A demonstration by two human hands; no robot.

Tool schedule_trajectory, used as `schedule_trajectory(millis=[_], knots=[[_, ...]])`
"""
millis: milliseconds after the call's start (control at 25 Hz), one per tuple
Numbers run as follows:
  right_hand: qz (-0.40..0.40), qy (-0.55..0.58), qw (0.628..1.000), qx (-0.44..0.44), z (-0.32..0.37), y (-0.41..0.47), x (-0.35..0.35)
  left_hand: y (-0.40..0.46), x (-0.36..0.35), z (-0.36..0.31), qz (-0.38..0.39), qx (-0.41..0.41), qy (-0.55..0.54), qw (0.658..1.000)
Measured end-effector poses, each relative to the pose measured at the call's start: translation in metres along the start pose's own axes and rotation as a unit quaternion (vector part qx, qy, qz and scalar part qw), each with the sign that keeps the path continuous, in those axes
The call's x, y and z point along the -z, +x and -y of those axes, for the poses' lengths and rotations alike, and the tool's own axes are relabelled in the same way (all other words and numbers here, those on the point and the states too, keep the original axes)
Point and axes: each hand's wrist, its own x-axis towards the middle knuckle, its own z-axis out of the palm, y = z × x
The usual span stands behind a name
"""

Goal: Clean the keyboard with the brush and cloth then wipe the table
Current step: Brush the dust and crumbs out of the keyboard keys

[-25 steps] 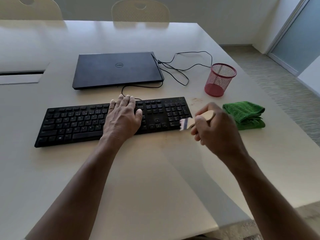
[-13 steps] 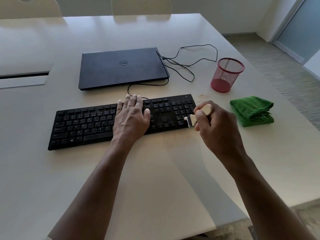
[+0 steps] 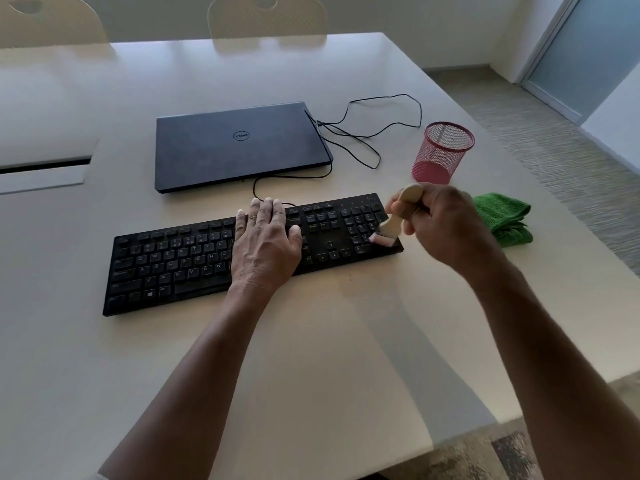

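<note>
Brushing keyboard (image 3: pixel 180 261), R end.
L hand (image 3: pixel 265 244) lay flat on keys mid-board, fingers straight; R hand (image 3: pixel 446 225) gripped brush (image 3: pixel 393 223), bristles on numpad. Cloth (image 3: pixel 502 216) on table (image 3: pixel 311 358) just right of R hand.

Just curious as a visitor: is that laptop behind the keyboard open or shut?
Shut. The laptop lies flat on the table with its lid down and the logo facing up.

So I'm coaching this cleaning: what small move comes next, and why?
Probably sweep the brush leftward along the keyboard: its bristles sit at the right-end number pad, the right hand grips the handle, and the left hand steadies the middle keys.
</note>
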Motion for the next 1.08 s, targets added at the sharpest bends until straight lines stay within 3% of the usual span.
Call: schedule_trajectory(millis=[80,160,280,360,520,680,920,1000,1080], knots=[[0.028,-0.009,1.0,-0.01,0.0,0.008,0.011,-0.001,0.0,0.0,-0.004,0.0,-0.003,1.0],[0.103,0.001,0.995,0.006,0.007,0.013,0.01,0.0,0.001,0.001,-0.002,0.002,-0.002,1.0],[0.19,0.071,0.979,0.034,0.015,0.013,0.001,-0.001,0.002,0.0,-0.001,0.001,-0.002,1.0],[0.156,0.086,0.984,0.027,0.011,0.021,0.004,0.0,0.002,0.001,0.0,0.001,-0.002,1.0],[0.03,-0.082,0.996,0.032,0.009,0.022,0.006,0.0,0.001,0.001,0.003,0.0,-0.002,1.0],[0.058,-0.03,0.997,0.031,0.019,0.015,-0.019,0.0,0.0,0.002,0.0,0.0,0.0,1.0],[-0.011,-0.09,0.996,0.012,0.02,0.016,-0.005,0.001,0.0,0.002,0.003,0.0,0.001,1.0],[-0.01,-0.126,0.992,0.013,0.017,0.014,-0.011,0.001,-0.001,0.003,0.002,-0.001,0.003,1.0],[0.014,-0.092,0.996,0.006,0.016,0.015,-0.018,0.001,-0.002,0.002,0.002,-0.002,0.003,1.0]])
